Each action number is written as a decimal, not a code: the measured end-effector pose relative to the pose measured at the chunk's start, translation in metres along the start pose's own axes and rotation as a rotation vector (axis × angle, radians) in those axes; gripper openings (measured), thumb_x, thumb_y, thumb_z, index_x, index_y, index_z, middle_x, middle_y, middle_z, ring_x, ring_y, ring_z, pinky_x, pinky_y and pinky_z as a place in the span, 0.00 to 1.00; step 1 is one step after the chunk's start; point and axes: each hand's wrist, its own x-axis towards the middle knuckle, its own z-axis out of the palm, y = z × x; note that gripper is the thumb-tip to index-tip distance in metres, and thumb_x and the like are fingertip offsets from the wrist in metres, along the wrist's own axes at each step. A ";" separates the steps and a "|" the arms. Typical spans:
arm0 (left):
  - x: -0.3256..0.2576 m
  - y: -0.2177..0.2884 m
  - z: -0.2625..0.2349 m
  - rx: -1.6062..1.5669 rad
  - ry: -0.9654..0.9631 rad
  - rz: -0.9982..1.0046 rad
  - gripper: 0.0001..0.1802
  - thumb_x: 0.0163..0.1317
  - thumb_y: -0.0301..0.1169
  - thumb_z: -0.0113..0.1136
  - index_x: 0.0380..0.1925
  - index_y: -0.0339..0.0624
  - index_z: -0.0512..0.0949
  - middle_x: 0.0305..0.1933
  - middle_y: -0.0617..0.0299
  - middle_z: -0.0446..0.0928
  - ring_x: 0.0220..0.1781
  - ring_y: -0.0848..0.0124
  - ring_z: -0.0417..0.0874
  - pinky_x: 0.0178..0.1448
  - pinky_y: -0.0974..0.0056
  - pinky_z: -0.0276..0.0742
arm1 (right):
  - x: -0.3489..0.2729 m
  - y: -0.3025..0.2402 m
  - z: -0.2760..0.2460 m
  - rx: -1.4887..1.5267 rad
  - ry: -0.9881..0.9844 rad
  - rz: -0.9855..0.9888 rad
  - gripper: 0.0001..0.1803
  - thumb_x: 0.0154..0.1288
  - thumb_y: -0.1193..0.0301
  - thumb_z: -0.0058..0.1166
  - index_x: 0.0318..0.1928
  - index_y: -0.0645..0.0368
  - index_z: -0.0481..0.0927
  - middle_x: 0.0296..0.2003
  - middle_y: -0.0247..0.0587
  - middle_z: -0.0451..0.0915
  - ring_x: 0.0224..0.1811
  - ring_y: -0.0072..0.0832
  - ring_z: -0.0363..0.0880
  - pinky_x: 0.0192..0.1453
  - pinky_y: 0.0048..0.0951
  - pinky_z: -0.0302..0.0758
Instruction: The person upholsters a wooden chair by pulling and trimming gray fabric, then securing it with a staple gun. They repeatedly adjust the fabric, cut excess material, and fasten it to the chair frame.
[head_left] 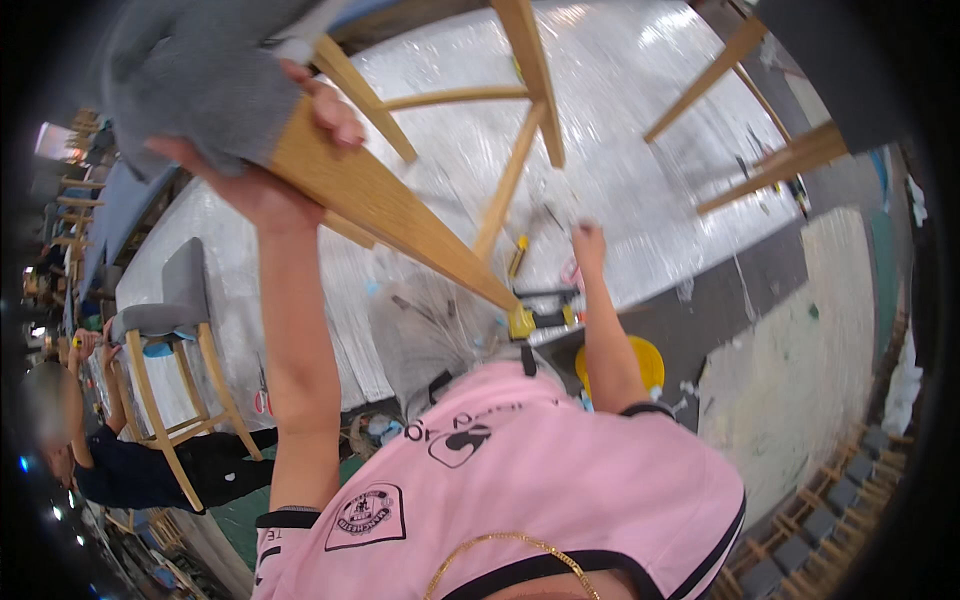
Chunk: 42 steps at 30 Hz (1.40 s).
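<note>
My left hand (262,190) grips a chair at the top of one of its wooden legs (375,205), thumb and fingers on either side, against the grey fabric (190,85). The chair is tilted, and that leg slants down toward my waist. Its other legs and the crossbars stretch away over the plastic-wrapped worktop. Off to the right, my right hand (590,240) hovers near the worktop with curled fingers; what they hold, if anything, is too small to make out. A yellow-handled tool (518,257) and a yellow-and-black power tool (530,320) lie close to it.
The worktop (640,210) is covered in shiny plastic film. A yellow bucket (640,365) stands below its near edge. Another chair's legs (775,165) reach in at the upper right. At left, a co-worker (130,465) handles a grey chair (165,318). Stacked chairs (820,525) line the lower right.
</note>
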 end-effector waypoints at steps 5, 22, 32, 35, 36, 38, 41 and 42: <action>0.029 -0.037 0.019 0.118 0.134 -0.063 0.70 0.43 0.95 0.25 0.51 0.36 0.75 0.28 0.51 0.80 0.26 0.60 0.82 0.33 0.56 0.79 | -0.073 0.111 0.001 -0.239 -0.091 0.299 0.34 0.57 0.52 0.68 0.55 0.66 0.78 0.49 0.66 0.83 0.56 0.62 0.81 0.62 0.55 0.77; 0.053 -0.224 0.132 0.412 0.073 -0.137 0.54 0.66 0.79 0.34 0.40 0.29 0.79 0.33 0.53 0.83 0.35 0.66 0.86 0.43 0.62 0.81 | -0.061 0.063 -0.072 0.904 -0.335 0.777 0.18 0.64 0.56 0.61 0.43 0.57 0.86 0.30 0.29 0.78 0.26 0.16 0.70 0.29 0.23 0.68; 0.124 -0.206 0.127 0.465 0.208 -0.106 0.58 0.59 0.85 0.30 0.30 0.34 0.80 0.25 0.54 0.82 0.26 0.67 0.86 0.35 0.63 0.85 | -0.098 -0.082 -0.193 0.819 -0.078 0.414 0.16 0.68 0.64 0.64 0.49 0.56 0.73 0.29 0.31 0.76 0.25 0.18 0.74 0.26 0.21 0.68; 0.124 -0.215 0.134 0.451 0.243 -0.153 0.57 0.60 0.84 0.31 0.31 0.34 0.81 0.24 0.54 0.81 0.25 0.67 0.86 0.38 0.64 0.85 | -0.078 -0.137 -0.215 0.803 -0.064 0.216 0.21 0.67 0.65 0.68 0.53 0.60 0.73 0.29 0.33 0.78 0.28 0.20 0.76 0.30 0.24 0.69; 0.120 -0.212 0.126 0.403 0.140 -0.237 0.55 0.63 0.82 0.38 0.40 0.32 0.80 0.35 0.53 0.84 0.38 0.68 0.87 0.51 0.65 0.83 | -0.073 -0.157 -0.220 0.811 -0.050 0.120 0.21 0.67 0.66 0.68 0.53 0.60 0.74 0.30 0.33 0.79 0.29 0.20 0.77 0.31 0.23 0.70; 0.116 -0.223 0.116 0.385 0.385 0.042 0.49 0.64 0.77 0.48 0.48 0.33 0.77 0.47 0.53 0.81 0.53 0.68 0.82 0.59 0.63 0.79 | -0.068 -0.196 -0.228 0.812 -0.051 -0.023 0.21 0.66 0.68 0.68 0.54 0.61 0.74 0.33 0.34 0.80 0.32 0.21 0.79 0.35 0.23 0.72; 0.098 -0.197 0.132 0.104 0.320 0.093 0.36 0.66 0.54 0.70 0.60 0.38 0.72 0.64 0.58 0.73 0.69 0.68 0.70 0.72 0.54 0.65 | -0.073 -0.240 -0.242 0.838 -0.063 -0.124 0.22 0.64 0.73 0.69 0.55 0.61 0.74 0.38 0.35 0.82 0.37 0.22 0.81 0.41 0.25 0.77; 0.094 -0.188 0.132 0.093 0.279 0.102 0.34 0.65 0.50 0.72 0.60 0.39 0.73 0.63 0.59 0.73 0.67 0.68 0.71 0.70 0.52 0.66 | -0.079 -0.255 -0.241 0.874 -0.082 -0.159 0.23 0.63 0.74 0.70 0.56 0.61 0.74 0.39 0.36 0.83 0.38 0.22 0.82 0.44 0.26 0.78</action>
